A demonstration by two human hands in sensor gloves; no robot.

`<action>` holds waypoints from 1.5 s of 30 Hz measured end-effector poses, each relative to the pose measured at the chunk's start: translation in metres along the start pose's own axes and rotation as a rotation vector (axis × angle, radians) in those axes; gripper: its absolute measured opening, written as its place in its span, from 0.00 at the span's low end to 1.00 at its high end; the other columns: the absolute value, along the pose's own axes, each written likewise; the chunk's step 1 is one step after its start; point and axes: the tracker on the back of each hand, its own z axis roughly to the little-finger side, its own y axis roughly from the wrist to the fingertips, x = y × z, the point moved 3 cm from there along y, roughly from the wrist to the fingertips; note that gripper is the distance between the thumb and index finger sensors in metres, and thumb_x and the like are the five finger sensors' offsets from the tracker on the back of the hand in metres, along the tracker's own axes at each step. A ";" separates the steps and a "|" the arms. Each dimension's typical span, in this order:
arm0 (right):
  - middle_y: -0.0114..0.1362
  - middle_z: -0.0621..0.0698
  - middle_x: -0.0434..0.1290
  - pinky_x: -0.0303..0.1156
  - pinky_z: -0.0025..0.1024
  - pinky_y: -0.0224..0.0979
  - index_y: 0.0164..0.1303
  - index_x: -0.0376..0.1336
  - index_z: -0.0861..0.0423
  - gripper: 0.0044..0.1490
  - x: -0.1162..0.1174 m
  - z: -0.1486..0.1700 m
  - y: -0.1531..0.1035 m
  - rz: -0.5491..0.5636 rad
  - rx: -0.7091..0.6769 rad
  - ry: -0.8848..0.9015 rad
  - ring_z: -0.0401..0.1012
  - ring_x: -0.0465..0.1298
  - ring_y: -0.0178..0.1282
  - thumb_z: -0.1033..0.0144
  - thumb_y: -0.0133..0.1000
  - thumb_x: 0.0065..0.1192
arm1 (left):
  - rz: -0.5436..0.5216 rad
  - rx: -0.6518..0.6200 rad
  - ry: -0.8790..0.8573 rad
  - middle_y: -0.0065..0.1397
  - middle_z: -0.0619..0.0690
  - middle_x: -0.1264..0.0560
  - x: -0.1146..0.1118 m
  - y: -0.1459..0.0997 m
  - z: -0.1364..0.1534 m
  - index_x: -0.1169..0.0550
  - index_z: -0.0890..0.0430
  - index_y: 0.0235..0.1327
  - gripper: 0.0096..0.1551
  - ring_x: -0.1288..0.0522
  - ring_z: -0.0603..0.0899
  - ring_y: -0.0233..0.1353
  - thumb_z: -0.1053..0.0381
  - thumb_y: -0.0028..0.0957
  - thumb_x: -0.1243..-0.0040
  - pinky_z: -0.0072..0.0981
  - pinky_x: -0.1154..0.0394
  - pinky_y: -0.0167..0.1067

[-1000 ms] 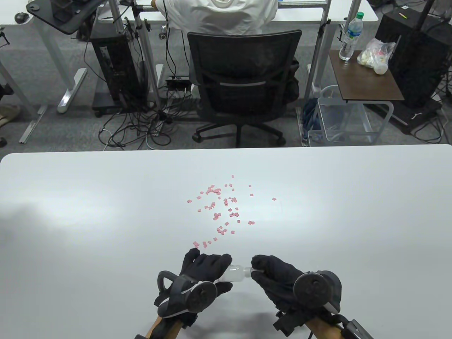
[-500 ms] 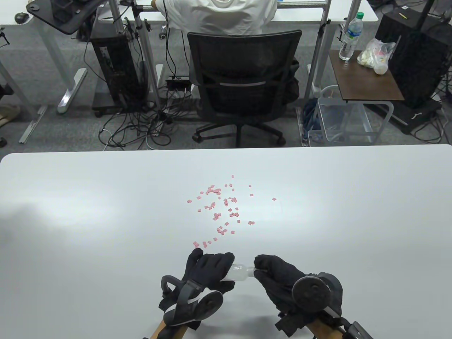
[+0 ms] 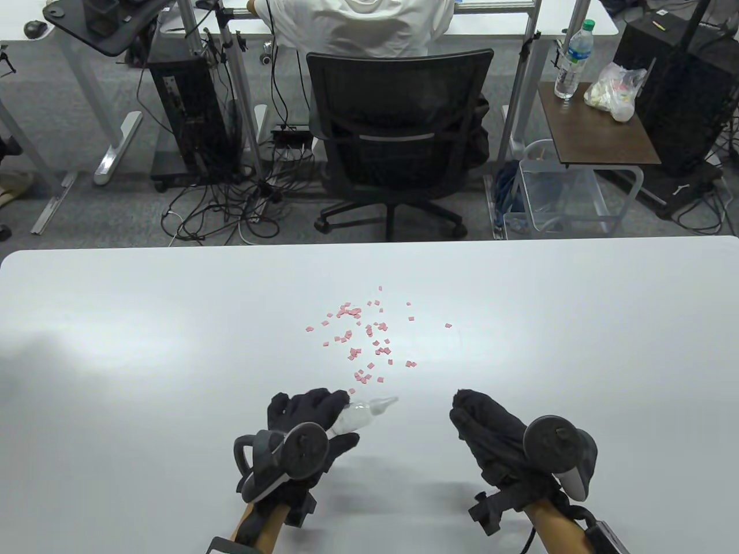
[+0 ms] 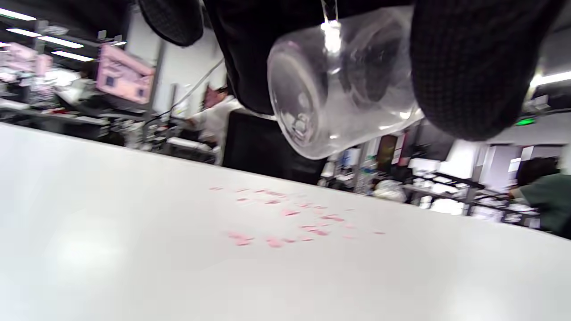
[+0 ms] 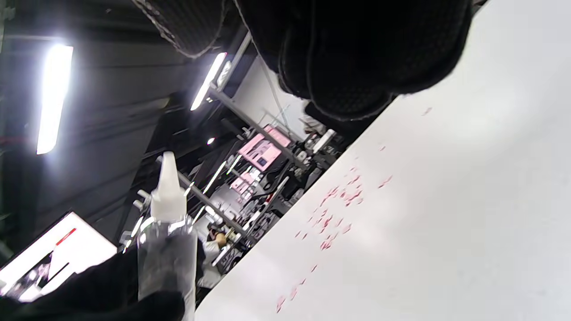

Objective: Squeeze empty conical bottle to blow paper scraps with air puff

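Here left hand fingers grip the bottle; right hand fingers curl, empty.

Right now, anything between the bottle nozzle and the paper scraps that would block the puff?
Nothing visible. The left hand holds the clear conical bottle, its white nozzle pointing up-right in the table view. Only bare table lies between it and the nearest pink paper scraps. The right hand is off to the side, apart from the bottle.

You've got the clear cone-tipped bottle tilted at lower center, nozzle aimed up-right, pink paper scraps scattered mid-frame just above.
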 end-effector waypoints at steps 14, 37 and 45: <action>0.65 0.67 0.75 0.78 0.53 0.59 0.76 0.62 0.69 0.40 0.008 -0.012 -0.002 -0.023 -0.072 -0.073 0.55 0.81 0.56 0.50 0.65 0.55 | -0.238 0.576 -0.231 0.74 0.53 0.24 0.050 0.069 0.178 0.25 0.49 0.76 0.45 0.19 0.60 0.69 0.43 0.43 0.16 0.60 0.35 0.76; 0.62 0.66 0.76 0.79 0.52 0.56 0.74 0.64 0.68 0.39 0.014 -0.018 0.000 -0.051 -0.070 -0.100 0.52 0.81 0.52 0.50 0.65 0.55 | -0.104 0.757 -0.377 0.71 0.42 0.17 -0.018 0.102 0.270 0.20 0.42 0.68 0.45 0.15 0.54 0.67 0.43 0.33 0.11 0.58 0.34 0.75; 0.62 0.66 0.76 0.79 0.52 0.56 0.74 0.64 0.68 0.39 0.013 -0.016 0.000 -0.047 -0.073 -0.096 0.52 0.81 0.52 0.50 0.65 0.55 | -0.078 0.734 -0.309 0.74 0.44 0.19 -0.018 0.100 0.264 0.22 0.43 0.72 0.46 0.17 0.55 0.71 0.44 0.36 0.12 0.58 0.36 0.76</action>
